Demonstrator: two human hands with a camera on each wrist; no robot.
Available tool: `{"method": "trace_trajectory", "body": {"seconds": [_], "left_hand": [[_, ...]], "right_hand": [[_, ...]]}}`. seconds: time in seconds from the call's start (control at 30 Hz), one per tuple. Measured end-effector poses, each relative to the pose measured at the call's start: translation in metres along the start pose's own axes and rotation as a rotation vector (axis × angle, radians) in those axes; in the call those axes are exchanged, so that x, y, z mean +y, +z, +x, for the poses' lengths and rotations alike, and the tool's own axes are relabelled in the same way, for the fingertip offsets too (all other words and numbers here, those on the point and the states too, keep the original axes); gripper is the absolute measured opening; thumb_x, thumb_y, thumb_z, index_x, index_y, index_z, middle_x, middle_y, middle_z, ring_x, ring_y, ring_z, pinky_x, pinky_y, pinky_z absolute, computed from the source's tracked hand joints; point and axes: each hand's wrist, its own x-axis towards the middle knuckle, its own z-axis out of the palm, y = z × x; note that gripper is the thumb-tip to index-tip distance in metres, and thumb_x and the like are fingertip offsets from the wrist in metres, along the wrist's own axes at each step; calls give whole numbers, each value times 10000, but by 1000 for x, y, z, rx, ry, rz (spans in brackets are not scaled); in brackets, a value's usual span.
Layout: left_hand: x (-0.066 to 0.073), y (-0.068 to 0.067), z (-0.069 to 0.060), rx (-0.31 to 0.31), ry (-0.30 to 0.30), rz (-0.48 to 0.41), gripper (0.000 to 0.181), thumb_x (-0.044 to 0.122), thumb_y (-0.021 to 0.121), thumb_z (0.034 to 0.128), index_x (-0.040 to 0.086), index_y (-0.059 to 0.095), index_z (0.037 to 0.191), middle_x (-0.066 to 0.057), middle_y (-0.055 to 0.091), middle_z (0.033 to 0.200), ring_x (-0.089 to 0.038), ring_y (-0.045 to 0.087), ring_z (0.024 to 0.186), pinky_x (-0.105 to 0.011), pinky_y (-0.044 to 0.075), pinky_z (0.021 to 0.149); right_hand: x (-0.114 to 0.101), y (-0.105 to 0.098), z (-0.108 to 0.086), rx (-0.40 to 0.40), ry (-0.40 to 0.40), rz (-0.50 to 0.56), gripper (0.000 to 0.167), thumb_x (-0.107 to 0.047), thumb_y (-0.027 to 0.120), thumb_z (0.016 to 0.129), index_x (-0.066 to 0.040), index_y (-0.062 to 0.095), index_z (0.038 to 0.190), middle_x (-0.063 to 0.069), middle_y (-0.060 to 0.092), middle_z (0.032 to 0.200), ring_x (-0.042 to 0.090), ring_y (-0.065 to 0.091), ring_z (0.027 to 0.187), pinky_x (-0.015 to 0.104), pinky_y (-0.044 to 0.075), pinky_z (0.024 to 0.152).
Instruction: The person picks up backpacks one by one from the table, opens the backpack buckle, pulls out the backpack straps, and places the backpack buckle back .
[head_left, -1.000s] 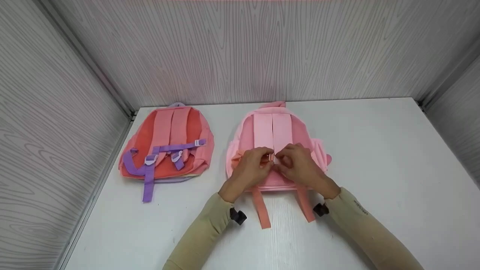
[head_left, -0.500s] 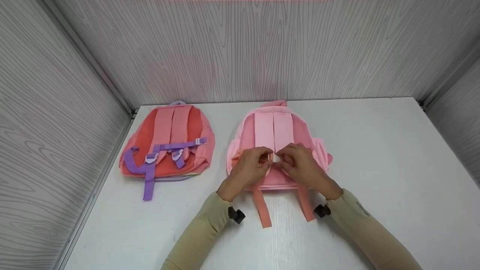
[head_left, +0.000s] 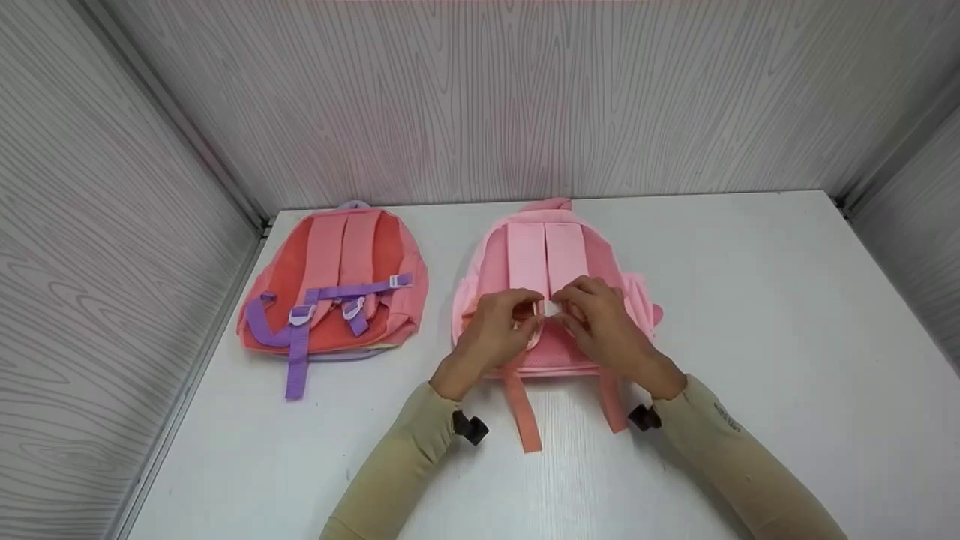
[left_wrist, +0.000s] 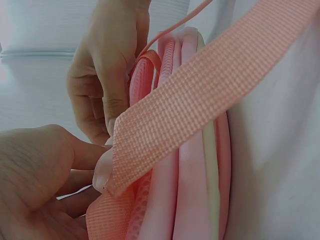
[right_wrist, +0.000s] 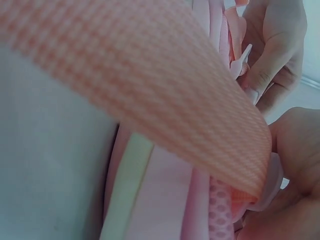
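Note:
The pink backpack (head_left: 495, 262) lies with its shoulder straps up. Over its middle, my left hand (head_left: 495, 330) and right hand (head_left: 607, 326) face each other, with a small white buckle piece (head_left: 552, 308) showing between the fingertips. In the left wrist view my left hand (left_wrist: 40, 175) pinches a pale pink buckle part (left_wrist: 102, 172) beside an orange strap (left_wrist: 165, 125). My right hand (right_wrist: 300, 155) pinches another pale buckle part (right_wrist: 270, 182) in the right wrist view, where a white prong (right_wrist: 242, 62) shows by my left fingers. Fingers partly hide both parts.
A coral backpack (head_left: 405, 300) with purple straps (head_left: 298, 364) lies on the left of the white table (head_left: 750, 300). Two orange strap ends (head_left: 525, 412) hang from the pink backpack towards the front edge. Grey wood-patterned panels (head_left: 525, 97) stand behind and at both sides.
The fingertips have drawn slightly apart, and more of the white piece shows between them. Both hands stay over the middle of the pink backpack.

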Motion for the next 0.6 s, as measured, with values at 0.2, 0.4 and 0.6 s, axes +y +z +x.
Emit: {"method": "trace_trajectory", "body": {"seconds": [0.2, 0.4, 0.6], "left_hand": [[-1, -1, 0, 8, -1, -16, 271, 82, 729, 1007, 27, 742, 1272, -97, 763, 1117, -182, 689, 961, -345, 601, 898], [-1, -1, -1, 10, -7, -23, 272, 85, 730, 1010, 37, 742, 1278, -87, 758, 1118, -173, 673, 962, -332, 594, 897], [-1, 0, -2, 14, 11, -26, 277, 93, 730, 1017, 34, 740, 1287, -96, 757, 1124, -186, 668, 964, -356, 595, 904]], "right_hand": [[1, 2, 1, 19, -53, -45, 221, -35, 793, 949, -37, 741, 1164, 123, 684, 1124, 325, 598, 997, 486, 392, 898], [2, 4, 2, 43, -99, -107, 183, -67, 757, 983, -48, 745, 1165, 119, 688, 1111, 335, 593, 982, 475, 396, 858], [2, 6, 0, 63, -95, -118, 190, -75, 726, 1007, -54, 755, 1194, 105, 691, 1126, 320, 587, 1006, 458, 382, 856]]}}
